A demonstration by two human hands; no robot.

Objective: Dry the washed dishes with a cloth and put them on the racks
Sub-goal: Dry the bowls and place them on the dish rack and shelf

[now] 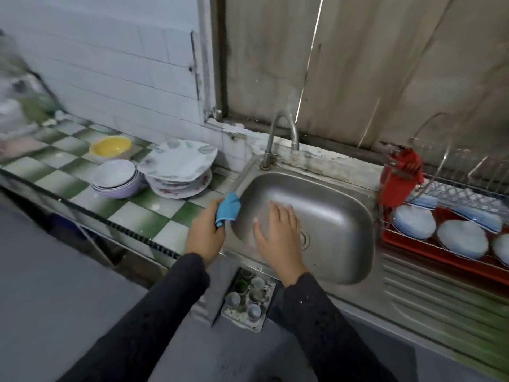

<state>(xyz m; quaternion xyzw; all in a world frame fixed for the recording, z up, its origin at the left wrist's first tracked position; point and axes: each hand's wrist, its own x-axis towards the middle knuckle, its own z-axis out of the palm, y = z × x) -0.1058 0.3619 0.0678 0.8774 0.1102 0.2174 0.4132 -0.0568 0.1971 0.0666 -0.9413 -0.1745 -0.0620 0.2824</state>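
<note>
Left hand: the left hand has its fingers curled round a bunched blue cloth, held at the left rim of the sink.
Right hand: the right hand is empty, fingers straight and spread, palm down over the basin. Cannot tell if it touches the steel.
Dishes to dry: a stack of plates and a stack of bowls sit side by side on the green-and-white tiled counter, left of the sink. A yellow bowl sits alone behind them.
Destination: a wire dish rack over a red tray, right of the sink. Several pale round dishes are already in it. A red cutlery holder hangs at its left end.
Step in hand: looks like a gap between dishes. The cloth is ready and no dish is held, so the next pick likely comes from the left stacks.
How to do it well: lift the top plate alone, free hand under its rim, so the stack below does not shift. Open the cloth out flat first, since a wad dries poorly. Wipe both faces and the rim, then carry the plate across the sink and set it in a free spot, not on the racked pieces.
Risk: wet glaze is probably slippery, and the faucet stands near the carry path.
Blur: the frame edges are smeared and the rack slots are unreadable.
</note>
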